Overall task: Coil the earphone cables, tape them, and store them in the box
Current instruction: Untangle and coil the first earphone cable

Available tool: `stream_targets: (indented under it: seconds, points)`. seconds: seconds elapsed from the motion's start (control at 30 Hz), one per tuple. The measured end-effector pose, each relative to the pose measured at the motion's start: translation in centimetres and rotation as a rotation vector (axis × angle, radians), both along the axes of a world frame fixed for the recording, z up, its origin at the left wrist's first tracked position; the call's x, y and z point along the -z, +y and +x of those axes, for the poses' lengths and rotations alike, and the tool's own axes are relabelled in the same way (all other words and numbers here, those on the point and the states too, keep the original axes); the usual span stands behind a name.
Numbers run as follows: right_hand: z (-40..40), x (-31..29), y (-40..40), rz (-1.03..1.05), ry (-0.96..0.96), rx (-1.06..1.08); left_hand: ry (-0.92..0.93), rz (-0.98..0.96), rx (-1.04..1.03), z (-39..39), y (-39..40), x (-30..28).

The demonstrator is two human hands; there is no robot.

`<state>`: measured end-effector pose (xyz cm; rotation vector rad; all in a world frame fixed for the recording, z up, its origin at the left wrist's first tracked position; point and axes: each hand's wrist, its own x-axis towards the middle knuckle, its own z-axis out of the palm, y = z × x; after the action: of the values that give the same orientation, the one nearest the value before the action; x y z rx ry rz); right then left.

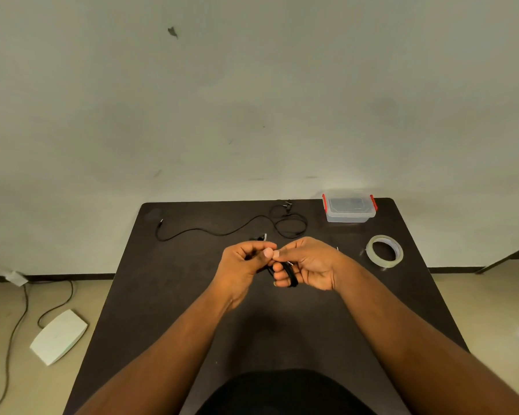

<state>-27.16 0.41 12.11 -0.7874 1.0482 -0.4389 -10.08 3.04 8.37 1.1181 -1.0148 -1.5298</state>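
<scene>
Black thin earphone cable, wound into a small coil (291,274), is held above the middle of the dark matte tabletop (162,295), wrapped round the fingers of my right hand (307,265). A small metal plug tip shows near those fingers. My left hand (246,263) is curled, thumb and fingertips pinching at the coil's upper end, touching the right thumb; whether a loose cable end or a bit of tape sits in that pinch, I cannot tell.

Risks, my judgement:
- Coil is unsecured as far as I can see; if either grip eases, loops likely spring apart and winding is lost.
- Roll of clear adhesive tape (385,251) lies flat to the right, near but apart from the right hand. Both hands are occupied, so fetching tape means holding the coil w/ one hand: prime slip point.
- Clear tape end is hard to find; fumbling could drop the coil.
- Second black earphone cable (222,232), uncoiled, sprawls across the far side of the table w/ buds near the back edge. It could snag on anything dragged across.

Containers: one clear plastic box w/ red side clips (349,209) at the far right corner, lid on. Contents not readable through the lid; it must be opened before storing.

Off-table: white flat pedal-like device (59,336) w/ cord on the floor, left.
</scene>
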Motion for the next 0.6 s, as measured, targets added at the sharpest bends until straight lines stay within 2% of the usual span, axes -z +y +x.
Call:
stream_targets:
  seconds: [0.17, 0.3, 0.43, 0.6]
  points:
    - [-0.1, 0.2, 0.7, 0.025, -0.093, 0.034, 0.144, 0.019, 0.062, 0.3, 0.2, 0.0]
    - [-0.6, 0.5, 0.6, 0.035, -0.109, 0.033, 0.159, 0.08, 0.142, 0.2, 0.4, -0.3]
    - [-0.2, 0.6, 0.6, -0.007, -0.006, 0.073, 0.14, 0.19, 0.092, -0.4, 0.7, -0.3]
    - [2.5, 1.5, 1.4, -0.218, 0.204, 0.337, -0.035, 0.118, -0.064, -1.4, 0.8, -0.2]
